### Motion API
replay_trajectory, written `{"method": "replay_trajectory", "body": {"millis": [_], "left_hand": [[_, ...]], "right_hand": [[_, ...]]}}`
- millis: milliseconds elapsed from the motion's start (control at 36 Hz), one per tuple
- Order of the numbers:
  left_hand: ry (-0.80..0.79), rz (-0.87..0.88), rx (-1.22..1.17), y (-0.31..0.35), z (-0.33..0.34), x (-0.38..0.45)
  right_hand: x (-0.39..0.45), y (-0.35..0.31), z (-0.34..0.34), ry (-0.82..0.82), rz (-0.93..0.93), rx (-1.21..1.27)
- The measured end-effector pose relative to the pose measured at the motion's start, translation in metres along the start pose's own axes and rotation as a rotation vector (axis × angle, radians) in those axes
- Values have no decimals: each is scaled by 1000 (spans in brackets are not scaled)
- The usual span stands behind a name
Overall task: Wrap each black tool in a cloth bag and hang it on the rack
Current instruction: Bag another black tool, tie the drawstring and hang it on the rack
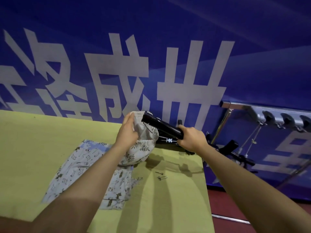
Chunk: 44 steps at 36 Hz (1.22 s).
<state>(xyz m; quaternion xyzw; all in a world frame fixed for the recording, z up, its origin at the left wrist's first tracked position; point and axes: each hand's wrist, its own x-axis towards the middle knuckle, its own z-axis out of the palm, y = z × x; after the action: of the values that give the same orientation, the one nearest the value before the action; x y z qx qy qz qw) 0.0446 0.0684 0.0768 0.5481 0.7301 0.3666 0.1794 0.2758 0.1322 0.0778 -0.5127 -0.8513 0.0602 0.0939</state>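
Observation:
My left hand (127, 131) grips the rim of a pale leaf-print cloth bag (140, 148) and holds its mouth open above the table. My right hand (191, 140) is closed around the lower end of a long black tool (161, 126). The tool's head end with a thin wire loop lies across the bag's mouth. A second black tool (168, 141) rests on the table just behind and below it. Further black tools (235, 152) lie off the table's right edge. The metal rack (262, 112) with several dark hooks stands at the right.
A yellow-green table (42, 143) fills the lower left. A blue-white printed cloth bag (79, 167) lies flat on it under my left forearm. Two small metal clips (160, 175) lie near the right edge. A blue banner wall stands behind; red floor at lower right.

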Motion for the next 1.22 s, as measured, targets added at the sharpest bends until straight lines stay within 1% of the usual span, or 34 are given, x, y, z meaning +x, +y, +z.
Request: {"method": "replay_trajectory", "body": {"millis": [83, 167, 250, 333, 389, 472, 528, 611, 722, 778, 806, 917, 972, 1111, 1167, 1222], "left_hand": [[-40, 46, 65, -3, 0, -1], [-84, 122, 179, -3, 2, -3], [-143, 172, 291, -2, 7, -5], [-187, 176, 381, -4, 10, -6], [-173, 181, 480, -6, 10, -7], [-108, 181, 653, -6, 10, -7], [-84, 190, 720, -3, 10, -7], [-100, 226, 671, 0, 13, -5], [-214, 263, 446, 4, 20, -7], [-236, 295, 463, 5, 25, -10], [-223, 299, 487, 5, 27, -10], [-70, 259, 594, 6, 37, -8], [-17, 232, 648, 9, 38, -6], [16, 206, 744, 9, 37, -1], [19, 191, 753, 6, 34, 4], [21, 176, 733, 3, 29, 8]], "right_hand": [[-2, 0, 7, -51, -32, -76], [1, -6, 11, -98, -78, -153], [7, -13, 11, -109, -118, -246], [13, -20, 5, -109, -154, -335], [16, -22, 3, -97, -182, -372], [23, -22, 5, -72, -222, -416], [25, -23, 6, -70, -245, -453], [28, -25, 7, -59, -288, -503], [30, -31, 11, -28, -349, -559], [32, -34, 12, 15, -368, -562], [33, -36, 12, 40, -384, -555], [35, -44, 9, 120, -485, -542], [36, -47, 7, 171, -516, -586], [44, -47, 12, 440, -598, -569], [46, -47, 13, 553, -658, -507], [45, -45, 13, 624, -698, -433]]}}
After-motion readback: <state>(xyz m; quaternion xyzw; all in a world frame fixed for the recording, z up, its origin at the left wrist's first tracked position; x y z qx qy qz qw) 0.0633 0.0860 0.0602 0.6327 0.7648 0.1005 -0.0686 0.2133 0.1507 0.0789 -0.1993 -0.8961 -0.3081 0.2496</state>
